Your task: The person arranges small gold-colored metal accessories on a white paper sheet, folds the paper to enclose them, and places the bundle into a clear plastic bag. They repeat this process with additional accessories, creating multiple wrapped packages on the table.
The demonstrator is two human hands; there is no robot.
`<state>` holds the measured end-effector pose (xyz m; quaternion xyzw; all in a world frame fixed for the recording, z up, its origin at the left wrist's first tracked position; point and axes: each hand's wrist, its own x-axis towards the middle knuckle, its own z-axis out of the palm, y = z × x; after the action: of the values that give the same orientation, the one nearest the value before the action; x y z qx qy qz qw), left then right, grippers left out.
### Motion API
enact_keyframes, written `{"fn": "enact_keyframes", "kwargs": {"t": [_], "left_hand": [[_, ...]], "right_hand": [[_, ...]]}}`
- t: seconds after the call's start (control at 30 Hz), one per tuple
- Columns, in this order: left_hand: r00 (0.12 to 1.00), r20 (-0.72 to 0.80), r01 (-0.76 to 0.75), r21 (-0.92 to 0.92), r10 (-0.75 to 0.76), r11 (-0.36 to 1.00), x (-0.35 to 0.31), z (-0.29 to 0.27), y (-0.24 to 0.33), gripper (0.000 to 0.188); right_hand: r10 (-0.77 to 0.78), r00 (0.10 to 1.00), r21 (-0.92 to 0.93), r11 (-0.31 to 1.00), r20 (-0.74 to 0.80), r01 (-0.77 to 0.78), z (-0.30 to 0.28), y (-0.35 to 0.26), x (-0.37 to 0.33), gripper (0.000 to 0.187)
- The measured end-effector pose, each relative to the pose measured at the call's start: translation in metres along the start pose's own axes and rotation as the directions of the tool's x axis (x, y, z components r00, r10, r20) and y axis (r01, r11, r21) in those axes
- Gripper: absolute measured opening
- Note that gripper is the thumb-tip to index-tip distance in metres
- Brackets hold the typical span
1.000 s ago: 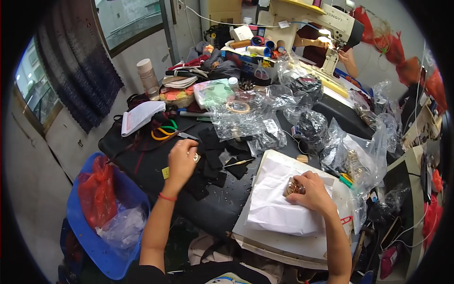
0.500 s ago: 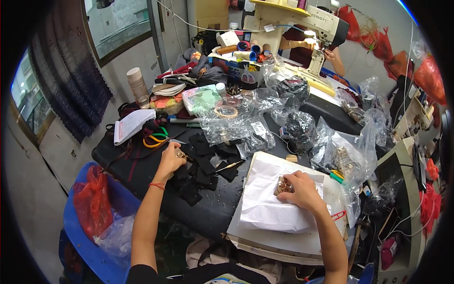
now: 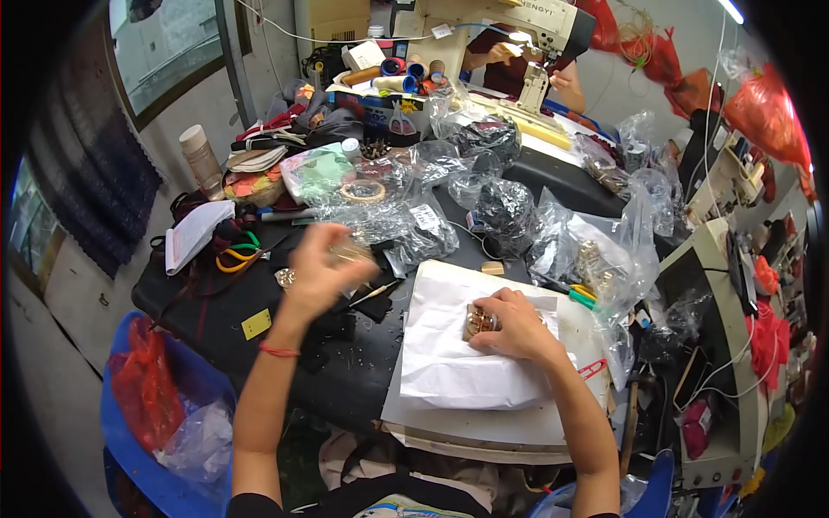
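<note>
Gold-coloured pieces on white paper, near edge of the bench | right hand closed round them, seemingly to keep them together | left hand a blur above the bench, can't tell whether it's gripping

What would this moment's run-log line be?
left hand: blurred, grip unclear, near flat black pieces | right hand: fingers touching shiny gold-coloured cluster | creased white sheet: beneath right hand | yellow rectangular card: left of left hand
</note>
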<state>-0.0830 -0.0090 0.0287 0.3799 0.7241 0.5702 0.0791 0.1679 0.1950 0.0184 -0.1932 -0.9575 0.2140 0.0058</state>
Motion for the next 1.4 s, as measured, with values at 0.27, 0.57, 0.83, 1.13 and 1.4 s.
{"fn": "enact_keyframes", "kwargs": {"t": [0.27,0.57,0.83,1.13,1.4], "left_hand": [[0.841,0.515,-0.249,0.103,0.162,0.963,-0.019,0.095,-0.003,0.049],[0.623,0.617,-0.702,0.17,0.481,0.691,-0.13,0.065,0.063,0.067],[0.664,0.732,-0.462,0.238,0.156,0.854,-0.075,0.088,0.051,0.063],[0.763,0.642,-0.26,0.403,-0.069,0.877,0.032,0.106,-0.003,0.082],[0.539,0.801,-0.106,0.37,-0.26,0.923,0.031,0.101,0.023,0.091]], "right_hand": [[-0.037,0.983,0.156,0.986,-0.18,0.066,-0.027,0.02,-0.032,0.054],[-0.316,0.879,-0.289,0.932,-0.357,0.218,0.001,-0.008,-0.141,0.068],[-0.143,0.98,-0.207,0.972,-0.135,0.114,0.004,0.031,-0.095,0.066],[0.045,0.986,0.135,0.989,0.162,-0.067,-0.032,0.091,0.024,0.086],[-0.057,0.989,0.212,0.977,0.136,0.027,-0.023,0.081,-0.003,0.083]]}}
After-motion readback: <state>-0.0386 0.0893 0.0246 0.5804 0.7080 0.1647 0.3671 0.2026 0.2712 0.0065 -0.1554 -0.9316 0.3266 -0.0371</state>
